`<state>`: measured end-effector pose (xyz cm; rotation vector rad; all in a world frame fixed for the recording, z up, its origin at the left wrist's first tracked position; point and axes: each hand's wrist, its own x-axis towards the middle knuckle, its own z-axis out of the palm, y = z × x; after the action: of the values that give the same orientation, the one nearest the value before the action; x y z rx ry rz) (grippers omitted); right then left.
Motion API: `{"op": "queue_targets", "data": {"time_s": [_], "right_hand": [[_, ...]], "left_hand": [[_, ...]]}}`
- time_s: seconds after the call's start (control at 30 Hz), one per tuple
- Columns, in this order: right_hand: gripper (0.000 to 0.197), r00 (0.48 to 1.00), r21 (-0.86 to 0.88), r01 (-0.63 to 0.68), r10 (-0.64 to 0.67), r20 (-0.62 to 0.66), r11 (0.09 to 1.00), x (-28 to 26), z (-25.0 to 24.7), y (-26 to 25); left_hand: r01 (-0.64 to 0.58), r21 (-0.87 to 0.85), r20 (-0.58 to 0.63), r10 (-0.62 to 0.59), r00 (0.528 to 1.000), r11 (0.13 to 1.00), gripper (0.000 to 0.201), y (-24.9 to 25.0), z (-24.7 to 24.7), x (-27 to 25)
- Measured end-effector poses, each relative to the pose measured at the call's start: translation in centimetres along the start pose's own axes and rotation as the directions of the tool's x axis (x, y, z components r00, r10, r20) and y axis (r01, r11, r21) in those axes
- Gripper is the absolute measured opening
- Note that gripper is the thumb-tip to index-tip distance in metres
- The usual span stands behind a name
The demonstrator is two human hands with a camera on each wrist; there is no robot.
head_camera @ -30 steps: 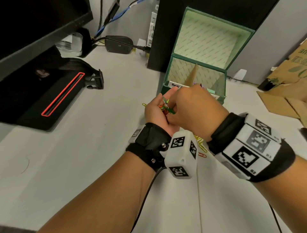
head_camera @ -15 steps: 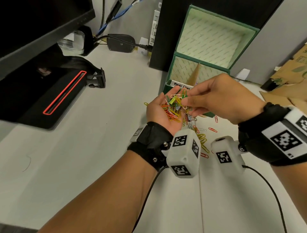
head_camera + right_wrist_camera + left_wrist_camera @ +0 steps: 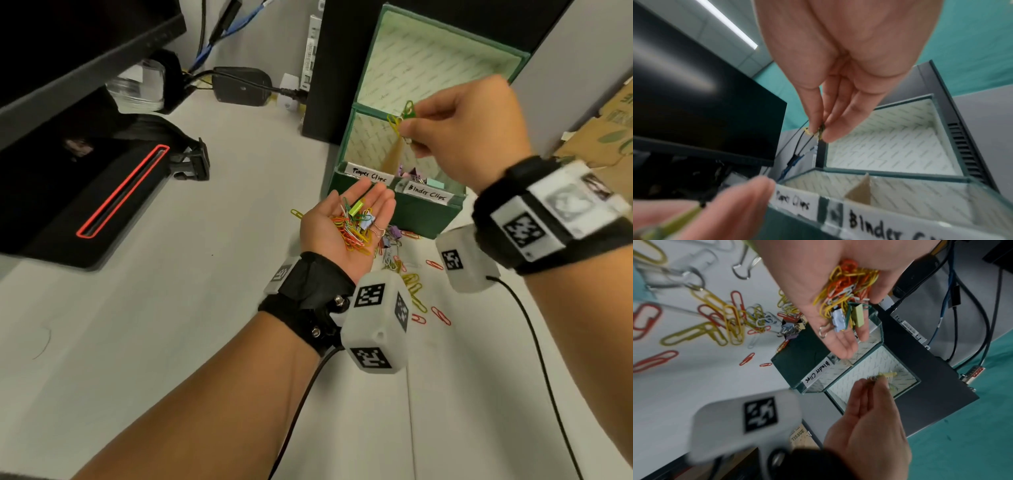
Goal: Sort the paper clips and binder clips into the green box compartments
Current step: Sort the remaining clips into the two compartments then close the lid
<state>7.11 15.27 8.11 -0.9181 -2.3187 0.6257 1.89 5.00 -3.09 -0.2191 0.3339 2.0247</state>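
Hidden under the fingertips (image 3: 831,134) of the right hand (image 3: 466,137): most of the pinched paper clips (image 3: 402,118) (blurred in both wrist views, number impossible to count). Covered behind the fingers of the left hand (image 3: 342,222): the floor of the compartment labelled Paper Clips (image 3: 368,173) in the green box (image 3: 423,214). Cut by the lower edge, beyond the right fingertips: the Binder Clips label (image 3: 890,227). Too tangled to count: the clips in the left palm (image 3: 846,293).

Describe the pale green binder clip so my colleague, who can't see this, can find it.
Start at the green box labelled for clips; just in front, the left hand lies palm up, heaped with clips. The pale green binder clip lies on top: blocky and solid, unlike the wire paper clips.
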Motion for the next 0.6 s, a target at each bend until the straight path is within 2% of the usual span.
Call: {"op": "queue_targets", "data": {"time_s": [0.07, 0.2, 0.33, 0.4, 0.47, 0.53, 0.6], "right_hand": [[0.019, 0.999, -0.103, 0.043, -0.041, 0.026, 0.994, 1.0, 1.2, 0.0], [0.028, 0.972, -0.343, 0.122, -0.041, 0.233, 0.931, 1.2, 2.5, 0.1], [0.018, 0.955, -0.318, 0.241, -0.166, 0.246, 0.917, -1.1, 1.4, -1.5], [0.015, 0.906, -0.299, 0.285, -0.153, 0.395, 0.911, -3.1, 0.6, -2.6], [0.015, 0.834, -0.331, 0.312, -0.090, 0.545, 0.890, -4.9, 0.4, -3.3], [0.015, 0.791, -0.396, 0.350, -0.041, 0.611, 0.849, -6.1, 0.8, -3.5], [0.018, 0.789, -0.439, 0.377, -0.034, 0.614, 0.816, -6.8, 1.4, -3.4]], "left_hand": [[0.000, 0.000, -0.006, 0.000, 1.000, 1.000, 0.048, 0.0, 0.1, -0.1], [0.017, -0.010, -0.006, -0.017, 1.000, 1.000, 0.048, 0.4, 0.3, -0.4], [0.018, -0.018, -0.006, -0.018, 1.000, 1.000, 0.048, 0.4, 0.3, -0.4], [-0.017, -0.005, -0.006, 0.017, 1.000, 1.000, 0.048, 0.1, 0.1, -0.3], [-0.036, 0.048, -0.007, 0.037, 0.999, 0.998, 0.047, -0.1, -0.1, -0.3], [-0.031, 0.078, -0.021, 0.032, 0.999, 0.996, 0.043, -0.1, -0.1, -0.5], [-0.032, 0.089, -0.020, 0.034, 0.999, 0.996, 0.042, -0.1, 0.0, -0.6]]}}
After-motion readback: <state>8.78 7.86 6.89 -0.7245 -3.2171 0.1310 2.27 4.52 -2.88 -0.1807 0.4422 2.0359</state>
